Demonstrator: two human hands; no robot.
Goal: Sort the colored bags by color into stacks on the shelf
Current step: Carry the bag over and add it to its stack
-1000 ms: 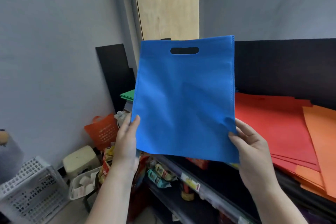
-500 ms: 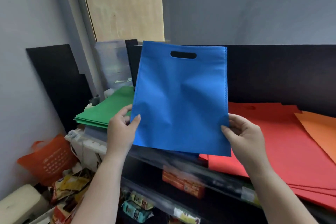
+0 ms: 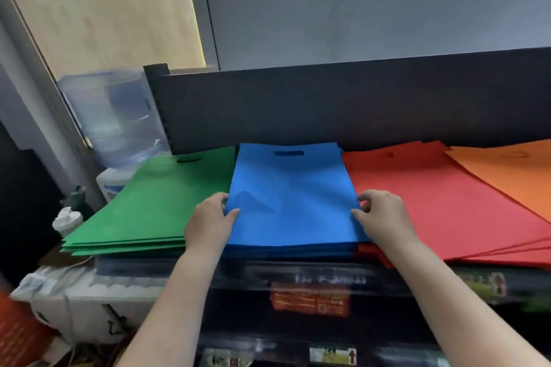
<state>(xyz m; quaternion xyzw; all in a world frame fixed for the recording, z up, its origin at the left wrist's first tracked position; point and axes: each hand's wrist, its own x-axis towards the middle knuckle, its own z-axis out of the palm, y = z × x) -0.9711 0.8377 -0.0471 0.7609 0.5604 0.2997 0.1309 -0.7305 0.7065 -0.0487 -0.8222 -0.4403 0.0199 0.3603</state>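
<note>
- blue bag (image 3: 293, 197) lies flat on the blue stack (image 3: 292, 250) on the shelf (image 3: 328, 272), cut-out handle at the far end, near edge just about level with the stack's front.
- left hand (image 3: 210, 225) pinches the bag's left edge: thumb on top of the fabric, fingers curled round the edge.
- right hand (image 3: 383, 216) pinches the bag's right edge, thumb on top, fingers curled at the edge, over the seam between blue and red.
- both forearms reach in from the near side, bare.
- green stack (image 3: 155, 205) sits just left of the blue stack, touching it; handle slot at the far end; several layers show at its near edge.
- red stack (image 3: 441, 202) sits just right of the blue stack, fanned a bit at the near right corner.
- orange stack (image 3: 512, 176) far right, overlapping the red stack's right part.
- dark back panel (image 3: 343, 107) stands upright behind all four stacks.
- clear water jug (image 3: 116, 116) stands left of the panel, beyond the green stack's far left corner.
- white cap bottle (image 3: 67, 220) left of the green stack, lower down.
- lower shelf under the bags holds packaged goods (image 3: 310, 302), blurred, labels not readable.
- orange thing (image 3: 18, 334) at the near left corner, blurred, cannot tell what it is.
- grey wall (image 3: 372, 3) behind, pale wood panel (image 3: 104, 9) far left.
</note>
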